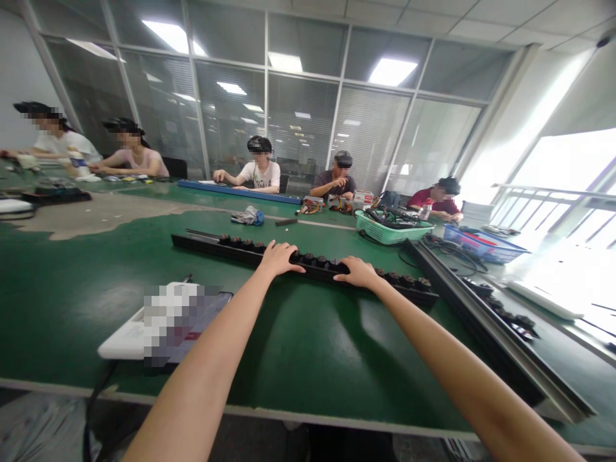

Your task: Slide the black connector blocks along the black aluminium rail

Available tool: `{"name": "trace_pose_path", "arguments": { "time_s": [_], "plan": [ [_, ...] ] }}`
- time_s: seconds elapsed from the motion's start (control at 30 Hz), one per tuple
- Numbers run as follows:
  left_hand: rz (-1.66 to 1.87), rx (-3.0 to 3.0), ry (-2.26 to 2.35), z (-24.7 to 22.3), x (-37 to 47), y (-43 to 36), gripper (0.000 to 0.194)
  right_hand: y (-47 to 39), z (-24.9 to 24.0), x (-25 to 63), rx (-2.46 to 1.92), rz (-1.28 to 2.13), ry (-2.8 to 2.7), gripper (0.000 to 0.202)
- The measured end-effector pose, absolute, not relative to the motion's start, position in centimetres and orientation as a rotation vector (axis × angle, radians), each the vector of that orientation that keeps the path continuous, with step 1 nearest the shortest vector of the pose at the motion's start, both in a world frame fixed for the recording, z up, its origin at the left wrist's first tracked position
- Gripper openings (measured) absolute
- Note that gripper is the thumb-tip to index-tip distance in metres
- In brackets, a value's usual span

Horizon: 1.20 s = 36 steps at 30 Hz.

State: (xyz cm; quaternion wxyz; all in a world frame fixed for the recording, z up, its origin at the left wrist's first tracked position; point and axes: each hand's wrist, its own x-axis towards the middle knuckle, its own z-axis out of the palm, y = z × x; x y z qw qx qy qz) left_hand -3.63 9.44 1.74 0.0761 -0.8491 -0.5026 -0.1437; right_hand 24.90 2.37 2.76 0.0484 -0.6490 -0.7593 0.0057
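A long black rail [216, 251] lies slantwise across the green table, with a row of dark, round, knob-like pieces [315, 260] along its channel. My left hand [279, 258] grips the rail near its middle, thumb on the near side and fingers over the top. A short way to the right, my right hand [359, 273] holds the same rail in a similar grip. Several of the round pieces show between the two hands. The fingertips behind the rail are partly hidden.
A white device [128, 337] and a blurred dark flat item lie left of my forearms. At right are another long black rail [474, 327], a green basket [385, 232] of cables and a blue basket [486, 247]. Several people sit across the table [289, 378].
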Motion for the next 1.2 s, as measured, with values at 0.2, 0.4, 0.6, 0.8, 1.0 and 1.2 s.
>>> {"name": "trace_pose_path", "arguments": {
  "time_s": [0.2,0.4,0.6,0.8,1.0,1.2],
  "plan": [
    [-0.388,-2.487,-1.606,2.2,-4.7,10.0,0.079,4.2,3.4,23.2,-1.961,0.009,-2.359,0.059],
    [-0.348,-2.466,-1.633,2.7,-4.9,9.4,0.079,4.6,2.8,23.2,-1.894,0.012,-2.349,0.056],
    [-0.378,-2.419,-1.617,2.6,-5.1,8.1,0.074,4.1,2.7,23.5,-1.826,0.069,-2.350,0.057],
    [-0.406,-2.392,-1.624,2.4,-5.3,6.9,0.074,3.6,2.8,23.8,-1.778,0.097,-2.374,0.059],
    [-0.426,-2.373,-1.608,2.3,-5.5,5.5,0.078,2.7,2.7,24.1,-1.732,0.108,-2.389,0.060],
    [-0.439,-2.367,-1.608,2.1,-5.8,4.0,0.076,1.8,2.5,24.1,-1.697,0.114,-2.384,0.060]
  ]
}}
